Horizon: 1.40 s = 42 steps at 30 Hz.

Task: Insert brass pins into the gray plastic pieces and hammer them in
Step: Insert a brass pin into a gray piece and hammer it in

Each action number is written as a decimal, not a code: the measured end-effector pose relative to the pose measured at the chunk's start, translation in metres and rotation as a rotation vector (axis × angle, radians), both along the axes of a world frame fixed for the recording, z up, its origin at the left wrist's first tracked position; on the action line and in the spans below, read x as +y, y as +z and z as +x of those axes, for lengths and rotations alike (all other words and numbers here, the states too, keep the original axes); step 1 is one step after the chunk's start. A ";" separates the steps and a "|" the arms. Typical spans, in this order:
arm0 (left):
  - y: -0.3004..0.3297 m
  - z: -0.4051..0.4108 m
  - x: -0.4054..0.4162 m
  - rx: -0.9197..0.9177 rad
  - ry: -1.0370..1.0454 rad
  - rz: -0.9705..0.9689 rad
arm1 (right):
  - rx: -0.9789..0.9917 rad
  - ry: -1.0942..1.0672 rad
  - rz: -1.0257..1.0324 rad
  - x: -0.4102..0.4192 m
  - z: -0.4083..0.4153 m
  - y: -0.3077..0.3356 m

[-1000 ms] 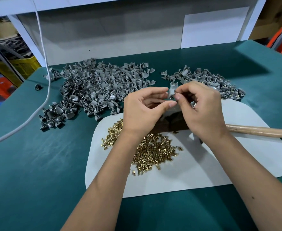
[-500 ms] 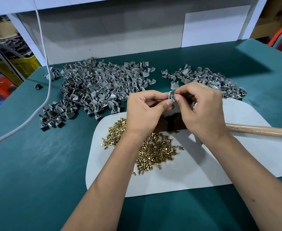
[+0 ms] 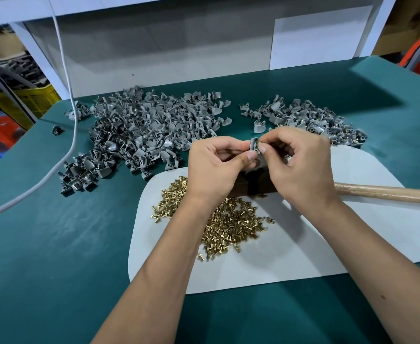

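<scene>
My left hand [image 3: 216,167] pinches a small gray plastic piece [image 3: 253,146] between thumb and fingers, above the white mat. My right hand [image 3: 300,165] meets it from the right, thumb and forefinger pinched at the piece; a brass pin between them is barely visible. A pile of loose brass pins [image 3: 228,224] lies on the mat below my hands. A big heap of gray pieces [image 3: 149,130] sits at the back left, a smaller heap [image 3: 303,117] at the back right. The hammer's wooden handle [image 3: 387,193] lies on the mat at the right, its head hidden behind my hands.
The white mat [image 3: 290,256] lies on a green table [image 3: 55,244]. A white cable [image 3: 64,70] hangs down and runs across the table's left side. A white panel stands behind the heaps. A yellow crate [image 3: 30,100] is off the table at the left.
My hands have closed together on the gray piece and turned it a little; my right fingertips now press at its right side. Nothing else moved.
</scene>
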<state>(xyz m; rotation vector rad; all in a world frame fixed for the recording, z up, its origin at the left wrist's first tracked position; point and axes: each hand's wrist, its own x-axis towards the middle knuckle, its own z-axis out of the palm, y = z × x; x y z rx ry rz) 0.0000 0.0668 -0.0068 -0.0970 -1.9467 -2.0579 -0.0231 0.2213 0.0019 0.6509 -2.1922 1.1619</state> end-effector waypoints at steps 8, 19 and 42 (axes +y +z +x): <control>0.001 0.001 -0.003 0.033 0.033 -0.133 | -0.081 0.001 -0.036 -0.002 0.001 0.000; -0.002 0.000 0.002 0.139 0.220 -0.532 | -0.183 0.062 0.074 0.007 -0.003 0.010; 0.000 -0.003 -0.009 0.158 0.216 -0.985 | -0.591 0.053 0.777 0.087 -0.019 0.009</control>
